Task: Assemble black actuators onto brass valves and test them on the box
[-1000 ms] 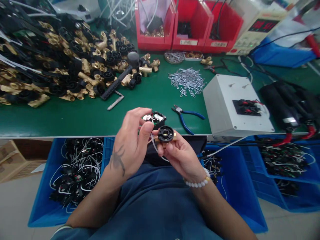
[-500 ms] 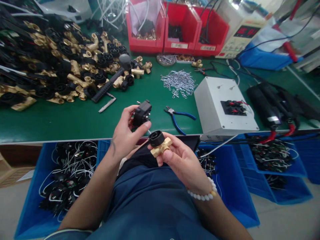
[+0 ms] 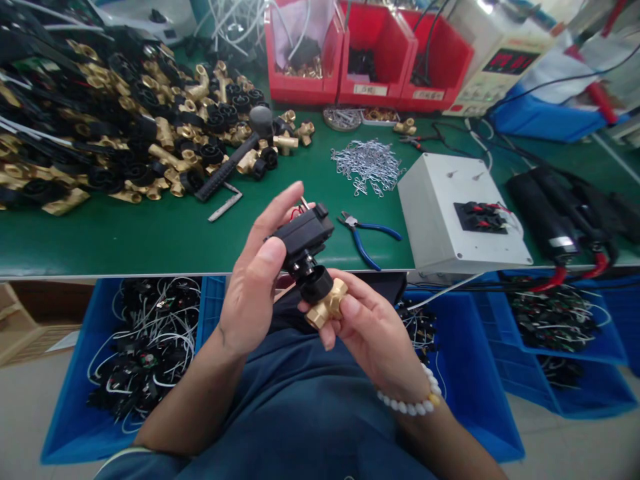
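Note:
Between thumb and fingers, my left hand (image 3: 255, 280) grips a black valve actuator (image 3: 305, 233), tilted, with its round stem pointing down. Right below it, my right hand (image 3: 373, 323) pinches a brass valve body (image 3: 327, 305) that has a black round collar (image 3: 317, 284) on top. The actuator's stem is at the collar's opening; whether it sits inside I cannot tell. On the bench beyond my hands lie blue-handled cutting pliers (image 3: 367, 237) and a heap of small metal clips (image 3: 367, 165).
Brass valves (image 3: 165, 133) are piled at the left, with a black hammer (image 3: 235, 157) and a hex key (image 3: 226, 203) beside them. Red bins (image 3: 305, 90) stand at the back. A grey box (image 3: 445, 213) is at right. Blue crates (image 3: 65, 407) sit below the bench.
My left hand has turned the actuator over and brought it right and down onto the valve's collar. The right hand still holds the valve body, slightly lower. The view has shifted a little.

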### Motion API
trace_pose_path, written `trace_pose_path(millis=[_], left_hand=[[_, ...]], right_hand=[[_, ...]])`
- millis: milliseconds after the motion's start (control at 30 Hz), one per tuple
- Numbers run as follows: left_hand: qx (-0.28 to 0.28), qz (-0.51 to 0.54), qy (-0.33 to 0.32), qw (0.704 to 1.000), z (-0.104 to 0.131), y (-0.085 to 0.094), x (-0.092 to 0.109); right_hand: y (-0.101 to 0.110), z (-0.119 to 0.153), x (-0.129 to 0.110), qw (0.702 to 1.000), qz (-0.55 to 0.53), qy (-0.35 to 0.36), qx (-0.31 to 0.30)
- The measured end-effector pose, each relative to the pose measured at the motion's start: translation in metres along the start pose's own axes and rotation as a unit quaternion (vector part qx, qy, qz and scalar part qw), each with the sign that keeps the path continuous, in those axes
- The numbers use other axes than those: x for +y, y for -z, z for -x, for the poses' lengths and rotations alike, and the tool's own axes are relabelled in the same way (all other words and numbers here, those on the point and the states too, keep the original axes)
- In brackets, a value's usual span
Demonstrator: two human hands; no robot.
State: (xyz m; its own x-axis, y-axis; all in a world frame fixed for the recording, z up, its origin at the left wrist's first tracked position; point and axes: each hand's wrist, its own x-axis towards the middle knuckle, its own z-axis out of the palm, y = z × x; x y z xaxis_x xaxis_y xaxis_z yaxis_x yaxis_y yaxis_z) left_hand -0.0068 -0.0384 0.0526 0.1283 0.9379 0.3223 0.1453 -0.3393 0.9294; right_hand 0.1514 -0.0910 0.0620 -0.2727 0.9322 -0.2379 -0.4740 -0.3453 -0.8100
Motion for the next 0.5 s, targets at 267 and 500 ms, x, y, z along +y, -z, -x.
trace_pose_path(millis=[267, 500], left_hand=[[-0.042, -0.035, -0.049, 0.997, 0.004, 0.010, 0.021], [-0.053, -0.073, -0.049, 0.995, 0.005, 0.006, 0.019]], right_hand=[[-0.005, 0.006, -0.002, 0.996, 0.049, 0.060, 0.041], [-0.009, 0.005, -0.004, 0.988, 0.106, 0.082, 0.081]])
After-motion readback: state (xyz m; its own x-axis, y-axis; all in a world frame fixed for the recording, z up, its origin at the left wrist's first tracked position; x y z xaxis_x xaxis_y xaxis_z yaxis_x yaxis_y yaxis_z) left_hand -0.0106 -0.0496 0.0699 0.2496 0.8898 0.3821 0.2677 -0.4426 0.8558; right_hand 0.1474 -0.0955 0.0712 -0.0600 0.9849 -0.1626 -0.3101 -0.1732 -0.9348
